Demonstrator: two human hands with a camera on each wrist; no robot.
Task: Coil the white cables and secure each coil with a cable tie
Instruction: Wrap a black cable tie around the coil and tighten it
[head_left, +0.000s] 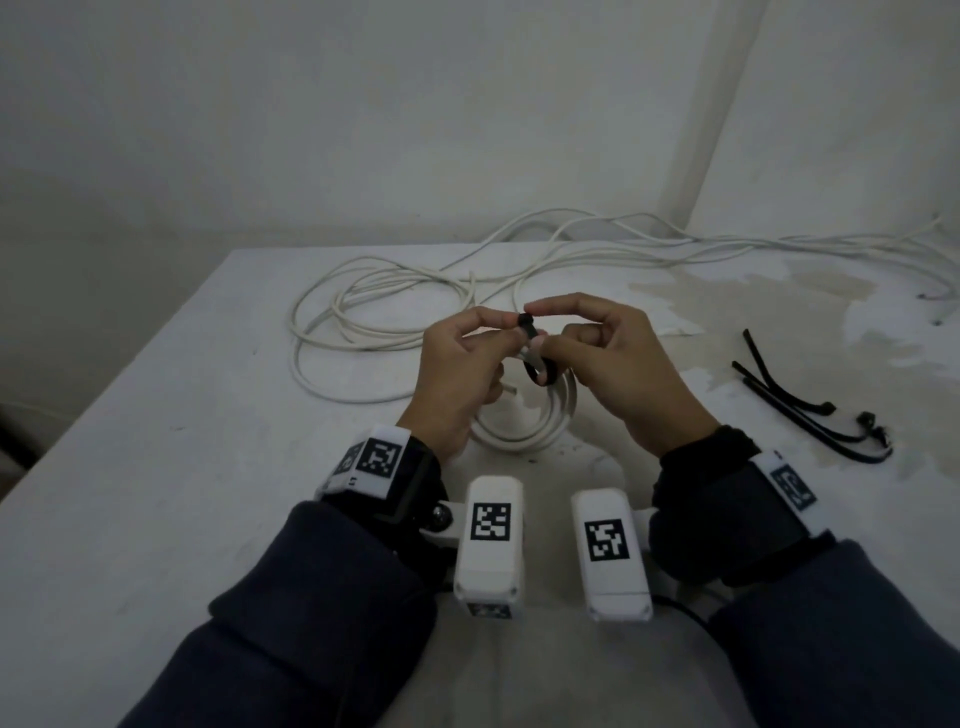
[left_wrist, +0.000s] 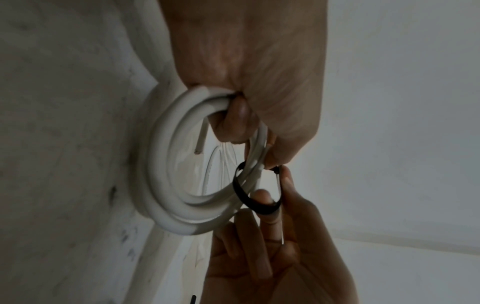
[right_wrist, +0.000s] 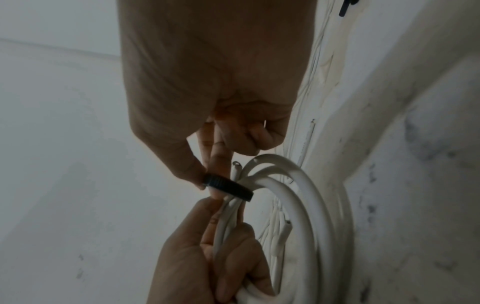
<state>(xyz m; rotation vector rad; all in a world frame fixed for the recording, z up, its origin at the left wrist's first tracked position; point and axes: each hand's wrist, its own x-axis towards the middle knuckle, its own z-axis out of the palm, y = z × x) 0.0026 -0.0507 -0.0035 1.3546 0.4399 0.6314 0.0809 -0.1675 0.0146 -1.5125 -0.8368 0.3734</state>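
Both hands are together above the middle of the worn white table (head_left: 156, 467), raised a little over its surface. The left hand (head_left: 457, 374) grips a small round coil of thick white cable (head_left: 524, 431); its fingers curl through the coil and hold the turns together, as the left wrist view shows. The coil hangs below and between the two hands, and its lower edge is near the table; I cannot tell if it touches.

A black plastic cable tie (head_left: 535, 358) makes a loose loop around the gathered turns of the coil. The right hand (head_left: 613, 358) pinches this tie between thumb and forefinger, just beside the left fingertips.

Behind the hands, long loose white cables (head_left: 363, 312) lie spread on the table. To the right, well apart, lie several spare black cable ties (head_left: 810, 410).
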